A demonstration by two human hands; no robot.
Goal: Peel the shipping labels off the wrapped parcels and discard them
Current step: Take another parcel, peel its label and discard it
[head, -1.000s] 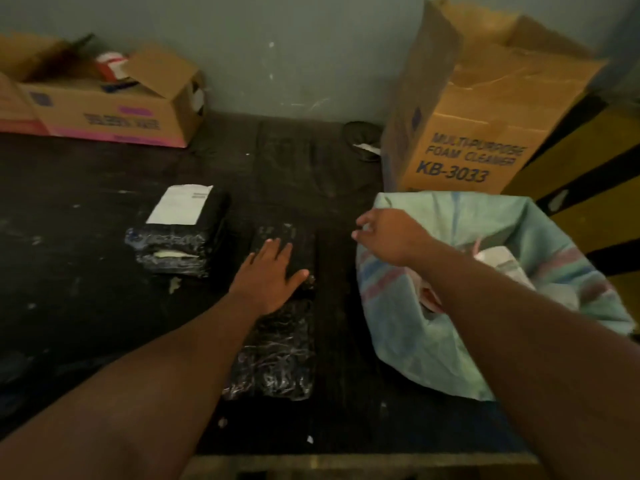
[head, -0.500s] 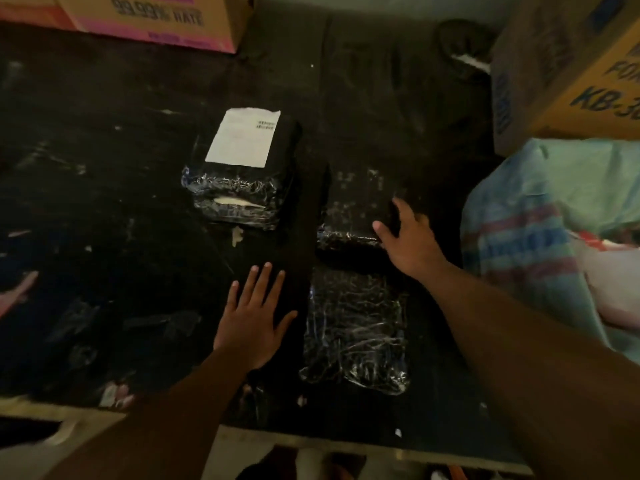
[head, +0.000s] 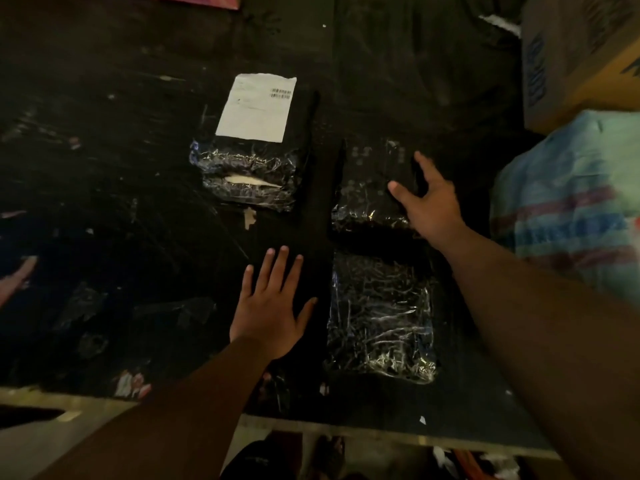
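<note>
**Right hand on bare parcel; labelled one untouched**

Right hand [head: 427, 206] spread, thumb and fingers straddling the middle parcel [head: 372, 187], right of centre; left hand [head: 273, 306] flat, fingers splayed on the table [head: 104, 168], holding nothing; near parcel [head: 379, 317] lower centre, no label visible; labelled parcel [head: 252, 150] upper centre, shipping label [head: 256, 107] intact. Risk: glossy wrap may slip or label tear if peeled fast.

Three wrapped parcels [head: 379, 317] — one label [head: 256, 107]

cardboard box [head: 575, 60] at far right of dark table [head: 104, 168], striped sack [head: 568, 202] beneath it
</note>
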